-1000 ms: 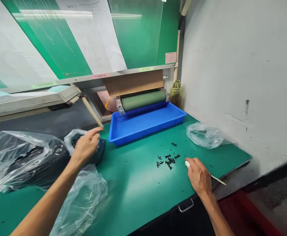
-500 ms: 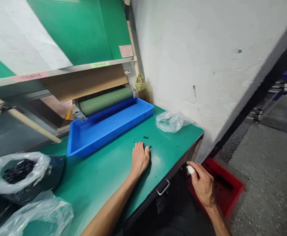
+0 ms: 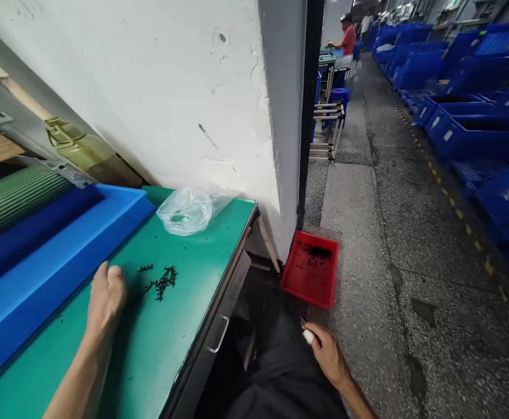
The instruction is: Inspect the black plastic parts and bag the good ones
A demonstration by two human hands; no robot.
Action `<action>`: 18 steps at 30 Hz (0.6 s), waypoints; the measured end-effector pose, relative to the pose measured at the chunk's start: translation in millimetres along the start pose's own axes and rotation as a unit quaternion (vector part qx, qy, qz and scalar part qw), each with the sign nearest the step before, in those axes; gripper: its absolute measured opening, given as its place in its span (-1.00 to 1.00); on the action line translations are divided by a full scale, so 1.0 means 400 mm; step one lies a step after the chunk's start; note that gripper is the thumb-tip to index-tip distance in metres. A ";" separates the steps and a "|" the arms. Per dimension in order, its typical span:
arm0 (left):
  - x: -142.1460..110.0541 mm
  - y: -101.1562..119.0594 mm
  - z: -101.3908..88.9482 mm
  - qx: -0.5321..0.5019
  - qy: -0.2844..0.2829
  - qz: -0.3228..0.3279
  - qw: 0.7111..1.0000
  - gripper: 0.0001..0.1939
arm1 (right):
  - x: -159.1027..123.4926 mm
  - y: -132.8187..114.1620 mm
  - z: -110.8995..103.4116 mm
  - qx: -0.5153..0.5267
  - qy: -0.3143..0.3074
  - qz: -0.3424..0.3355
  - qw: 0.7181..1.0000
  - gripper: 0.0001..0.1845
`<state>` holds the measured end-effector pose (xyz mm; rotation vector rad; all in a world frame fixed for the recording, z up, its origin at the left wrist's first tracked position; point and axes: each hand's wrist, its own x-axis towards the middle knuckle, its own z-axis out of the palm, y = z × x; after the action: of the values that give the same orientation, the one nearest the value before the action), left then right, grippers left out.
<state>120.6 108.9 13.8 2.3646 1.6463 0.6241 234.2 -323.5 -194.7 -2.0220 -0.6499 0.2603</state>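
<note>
Meanwhile left hand lies open on green bench mat, just beside loose black parts; careless sweep could knock them off edge; right hand curled low near red tray on floor, grip unclear.

My bench mat is teal-green, with black plastic parts in a small heap and loose black specks around. Blue tray is solid bright blue; ribbed roller shows fine green stripes. Clear plastic bag has no colour of its own. Red tray is speckled with black bits. Wall is white with dark marks. Floor is grey speckled, with a dashed yellow line. Blue crates line the aisle. My right hand holds something white. Co-worker far off wears a red shirt.
</note>
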 end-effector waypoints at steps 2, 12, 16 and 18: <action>0.003 0.028 0.004 -0.030 -0.042 0.021 0.998 -0.55 | -0.003 0.031 -0.002 0.011 -0.001 0.017 1.000 -0.58; -0.190 0.227 0.105 -0.080 -0.106 0.136 0.982 -0.49 | 0.081 0.053 0.031 0.073 -0.041 0.042 0.996 -0.57; -0.205 0.332 0.156 -0.128 -0.089 0.200 0.967 -0.66 | 0.070 0.062 0.054 0.081 -0.048 0.057 0.994 -0.56; -0.223 0.411 0.199 -0.159 -0.072 0.221 0.959 -0.68 | 0.062 0.075 0.062 0.089 -0.048 0.064 0.993 -0.57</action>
<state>269.1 -27.2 -13.6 2.4678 0.8777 0.7063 254.5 -303.8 -231.2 -1.8902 -0.5365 0.4768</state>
